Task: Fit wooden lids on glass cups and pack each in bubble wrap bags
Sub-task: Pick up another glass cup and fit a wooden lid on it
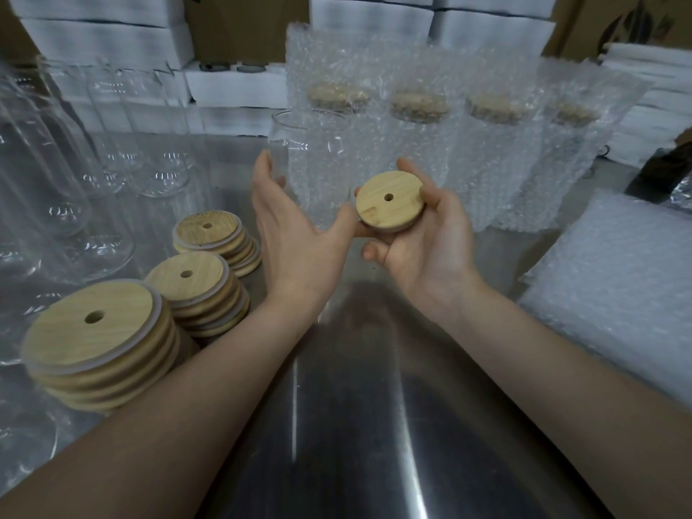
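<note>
Seating this lid squarely looks like the step in hand. Nearest, the right hand (423, 249) cradles a wooden lid (389, 200) from below. Its fingers are curled round the rim, and the lid's wood face and straw hole are up. Just to its left, the left hand (296, 234) is released, with fingers straight. Its thumb reaches to the lid's near edge; I cannot tell whether it touches. Just beyond the left fingertips stands the bare glass cup (310, 144), upright on the steel table (374, 406) with its mouth uncovered. The fingertips lie by its left wall, but contact is uncertain.

To do it well, wrap the left hand round the cup's body so it cannot skate on the smooth steel. Bring the lid over level and centre it on the rim. Press evenly with a flat palm rather than on one edge, since a tilted lid would likely jam or pop back up. With other glass standing close by, gentle pressure seems wise.

Left of the left forearm sit three lid stacks (194, 290), with spare glasses (56, 181) beyond them. Right of the right hand lies a pile of bubble wrap bags (618, 275), probably needed next. Farthest, behind the bare cup, stand wrapped cups (415, 144), already lidded and bagged.
</note>
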`<state>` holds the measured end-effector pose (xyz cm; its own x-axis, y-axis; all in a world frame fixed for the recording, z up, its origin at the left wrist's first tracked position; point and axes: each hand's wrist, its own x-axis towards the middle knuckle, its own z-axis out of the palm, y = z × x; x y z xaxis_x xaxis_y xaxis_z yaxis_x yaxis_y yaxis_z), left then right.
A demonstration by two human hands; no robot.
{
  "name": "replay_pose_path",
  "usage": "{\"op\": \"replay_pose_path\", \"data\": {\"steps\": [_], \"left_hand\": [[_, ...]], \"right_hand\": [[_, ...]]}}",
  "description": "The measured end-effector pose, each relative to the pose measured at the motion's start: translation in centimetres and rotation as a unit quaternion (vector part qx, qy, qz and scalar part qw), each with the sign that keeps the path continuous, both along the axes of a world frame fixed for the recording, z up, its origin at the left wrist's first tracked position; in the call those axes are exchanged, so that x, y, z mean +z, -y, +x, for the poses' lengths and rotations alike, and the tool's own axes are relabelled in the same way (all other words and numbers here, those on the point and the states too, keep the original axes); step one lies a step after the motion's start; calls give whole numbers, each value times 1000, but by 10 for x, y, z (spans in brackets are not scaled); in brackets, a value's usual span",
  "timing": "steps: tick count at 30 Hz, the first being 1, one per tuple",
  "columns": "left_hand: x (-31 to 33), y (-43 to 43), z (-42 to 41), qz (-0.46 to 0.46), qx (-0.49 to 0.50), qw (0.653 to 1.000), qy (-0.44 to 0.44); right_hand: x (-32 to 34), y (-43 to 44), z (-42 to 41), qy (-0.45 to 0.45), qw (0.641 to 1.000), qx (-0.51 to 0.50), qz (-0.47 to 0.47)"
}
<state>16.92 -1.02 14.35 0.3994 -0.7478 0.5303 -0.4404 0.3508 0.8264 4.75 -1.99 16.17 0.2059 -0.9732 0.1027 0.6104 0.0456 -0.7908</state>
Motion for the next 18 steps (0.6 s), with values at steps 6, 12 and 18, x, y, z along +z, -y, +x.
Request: {"op": "replay_pose_path", "data": {"steps": [6, 12, 18], "left_hand": [[0, 1, 1, 2, -4, 1000, -7], [1, 1, 1, 3, -2, 1000, -19], [0, 1, 1, -1, -6, 1000, -21]], "right_hand": [[-1, 3, -4, 50, 995, 74, -47], [5, 7, -13, 32, 987, 147, -57], [8, 11, -21, -6, 984, 166, -68]]}}
